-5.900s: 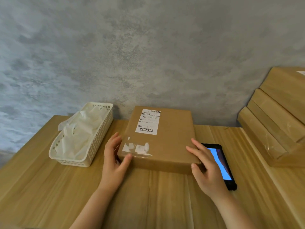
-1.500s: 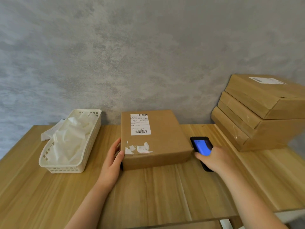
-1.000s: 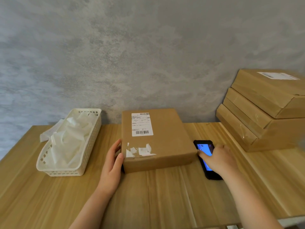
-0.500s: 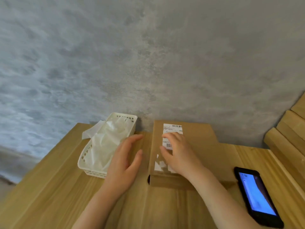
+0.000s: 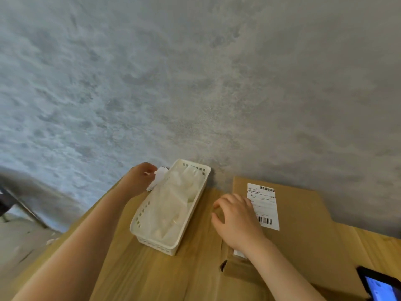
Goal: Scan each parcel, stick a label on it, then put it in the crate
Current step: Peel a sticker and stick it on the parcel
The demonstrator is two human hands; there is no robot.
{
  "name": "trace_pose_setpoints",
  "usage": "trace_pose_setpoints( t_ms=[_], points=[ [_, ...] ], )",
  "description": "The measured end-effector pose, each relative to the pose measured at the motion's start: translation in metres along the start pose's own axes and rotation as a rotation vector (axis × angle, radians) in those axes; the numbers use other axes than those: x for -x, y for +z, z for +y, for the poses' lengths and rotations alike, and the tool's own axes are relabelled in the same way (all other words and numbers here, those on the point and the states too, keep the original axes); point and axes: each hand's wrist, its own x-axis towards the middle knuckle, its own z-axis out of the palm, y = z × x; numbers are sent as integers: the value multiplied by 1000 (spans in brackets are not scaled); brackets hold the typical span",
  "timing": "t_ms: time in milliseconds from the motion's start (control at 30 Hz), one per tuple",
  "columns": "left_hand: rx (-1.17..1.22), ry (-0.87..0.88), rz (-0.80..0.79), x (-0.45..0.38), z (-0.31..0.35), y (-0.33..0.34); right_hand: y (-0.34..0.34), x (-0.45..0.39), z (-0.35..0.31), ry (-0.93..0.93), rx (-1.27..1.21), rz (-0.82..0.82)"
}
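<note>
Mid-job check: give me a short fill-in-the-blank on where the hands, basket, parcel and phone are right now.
1. The left hand touches white paper at the far left corner of the white ____.
2. The right hand rests on the cardboard parcel, just left of its white ____.
3. The phone lies at the lower right with its screen lit ____.

Missing words: basket; label; blue

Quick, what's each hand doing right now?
Left hand: pinching a white paper sheet at the far end of the white basket.
Right hand: fingers curled, resting on the cardboard parcel, holding nothing visible.
</note>
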Motion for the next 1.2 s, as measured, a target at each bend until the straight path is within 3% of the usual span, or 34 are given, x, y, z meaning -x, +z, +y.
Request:
trace_pose_setpoints(
  t_ms=[133,367,733,900,1067,1200],
  points=[
    [-82,-132,-7,-25,-28,9,3,-1,2,0,-15,15],
    [-217,-142,-17,-42,-44,22,5,0,3,-3,-33,49],
    [-183,-177,83,-50,-43,23,4,1,3,-11,-45,67],
    [-79,-176,143,-45,-40,12,2,0,3,0,-60,69],
    [209,-89,229,-17,2,-15,-1,2,5,-6,-135,44],
    [435,82,168,37,55,-23,-16,6,1,120,-638,166]
  ],
)
